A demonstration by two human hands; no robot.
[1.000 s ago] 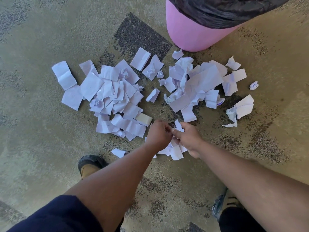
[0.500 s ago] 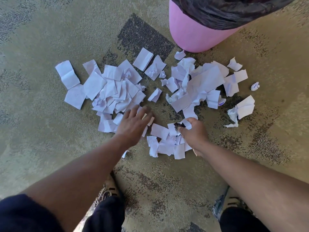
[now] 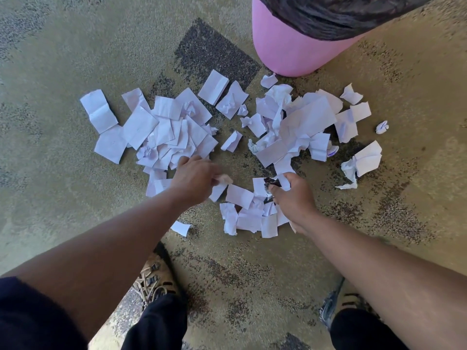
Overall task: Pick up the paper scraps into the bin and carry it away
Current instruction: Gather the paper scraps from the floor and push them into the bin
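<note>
Your left hand (image 3: 195, 179) pinches a scrap, your right hand (image 3: 293, 195) clutches several scraps (image 3: 250, 215); they look light and limp, so gather handfuls for the bin (image 3: 290, 49).

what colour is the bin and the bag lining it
The bin is pink, and the liner bag folded over its rim is black, seen in the head view.

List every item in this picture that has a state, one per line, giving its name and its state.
pink bin: upright on the carpet, lined with a black bag.
paper scraps: scattered on the carpet, some flat, some crumpled, none visibly in the bin.
left hand: curled, pulling scraps in.
right hand: gripping scraps and a dark wrapper.
</note>
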